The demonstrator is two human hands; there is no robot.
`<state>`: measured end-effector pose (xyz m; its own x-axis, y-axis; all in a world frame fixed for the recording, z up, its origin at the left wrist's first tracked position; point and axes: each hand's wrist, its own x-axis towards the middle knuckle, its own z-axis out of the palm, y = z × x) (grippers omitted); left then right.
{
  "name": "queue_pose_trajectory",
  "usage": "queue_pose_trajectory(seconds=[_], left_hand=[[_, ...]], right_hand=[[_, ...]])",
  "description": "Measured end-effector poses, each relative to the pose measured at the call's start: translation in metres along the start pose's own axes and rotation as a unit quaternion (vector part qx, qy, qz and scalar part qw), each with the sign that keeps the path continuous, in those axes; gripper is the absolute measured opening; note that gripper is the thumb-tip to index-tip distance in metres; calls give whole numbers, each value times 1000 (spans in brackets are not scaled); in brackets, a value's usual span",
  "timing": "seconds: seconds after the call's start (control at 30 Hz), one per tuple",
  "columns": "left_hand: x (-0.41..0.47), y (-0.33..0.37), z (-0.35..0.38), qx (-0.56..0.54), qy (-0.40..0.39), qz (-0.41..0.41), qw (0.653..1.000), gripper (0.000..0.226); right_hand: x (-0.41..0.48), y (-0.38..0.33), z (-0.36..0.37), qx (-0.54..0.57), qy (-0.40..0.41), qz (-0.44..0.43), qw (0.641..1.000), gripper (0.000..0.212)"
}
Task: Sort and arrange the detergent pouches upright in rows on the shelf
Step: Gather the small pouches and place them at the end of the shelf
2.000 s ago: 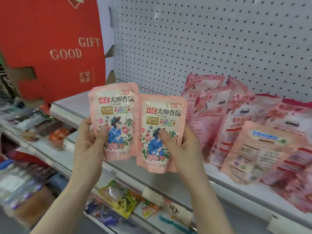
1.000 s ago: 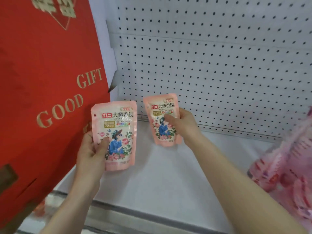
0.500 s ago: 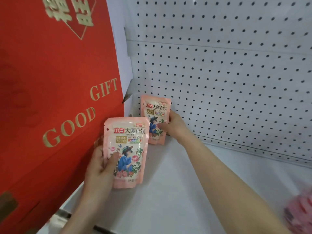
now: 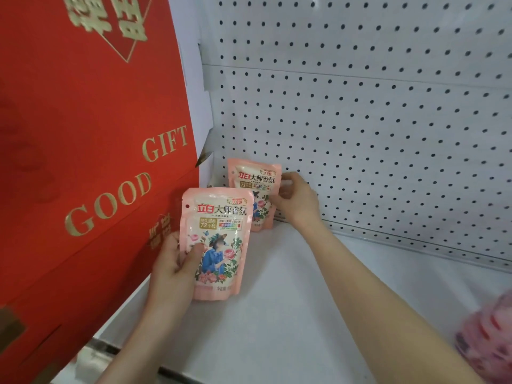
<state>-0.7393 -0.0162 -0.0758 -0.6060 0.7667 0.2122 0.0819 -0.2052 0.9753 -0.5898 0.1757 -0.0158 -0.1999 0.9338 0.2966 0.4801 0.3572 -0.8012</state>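
Two pink detergent pouches with a blue-dressed figure and roses are in view. My left hand grips the near pouch by its left edge and holds it upright just above the white shelf. The far pouch stands upright in the shelf's back left corner against the pegboard, its lower left hidden by the near pouch. My right hand holds its right edge with fingertips.
A big red "GOOD GIFT" box walls off the shelf's left side. The white pegboard closes the back. A blurred heap of pink pouches shows at the right edge.
My right hand has carried its pouch back into the left rear corner and stood it against the pegboard. My left hand has kept its pouch upright and brought it closer to the shelf front.
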Motion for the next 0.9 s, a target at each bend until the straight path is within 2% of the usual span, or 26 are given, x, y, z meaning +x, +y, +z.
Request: queue_pose_trajectory(seconds=[0.07, 0.1, 0.13, 0.23, 0.27, 0.3, 0.4, 0.5, 0.63, 0.73, 0.9], left_hand=[[1, 2, 3, 4, -8, -4, 1000, 30], [2, 3, 6, 6, -15, -7, 1000, 26], [4, 6, 10, 7, -24, -9, 1000, 22], [9, 14, 25, 5, -50, -15, 999, 13], [11, 17, 29, 2, -54, -20, 998, 12], [15, 19, 33, 3, -57, -24, 998, 11], [26, 22, 40, 31, -44, -23, 998, 10], [36, 15, 40, 113, -22, 2, 993, 33], [42, -1, 41, 241, -82, -46, 966, 61], [42, -6, 42, 342, -137, -38, 929, 57], [42, -5, 46, 385, -173, 5, 907, 55]], right_hand=[[-6, -16, -19, 17, 95, -46, 994, 24], [-9, -27, -29, 31, 111, -79, 990, 17], [-13, -38, -39, 34, 78, -110, 990, 13], [-27, -64, -55, -70, -174, -139, 972, 22], [-31, -68, -56, -99, -212, -138, 963, 20], [-31, -68, -55, -104, -213, -137, 962, 16], [-26, -65, -48, -65, -154, -129, 977, 8], [-17, -59, -33, -90, -122, -136, 979, 12], [-6, -47, -15, -155, -66, -161, 972, 15], [2, -44, -13, -183, -38, -195, 963, 21], [19, -45, -17, -228, -7, -269, 936, 20]])
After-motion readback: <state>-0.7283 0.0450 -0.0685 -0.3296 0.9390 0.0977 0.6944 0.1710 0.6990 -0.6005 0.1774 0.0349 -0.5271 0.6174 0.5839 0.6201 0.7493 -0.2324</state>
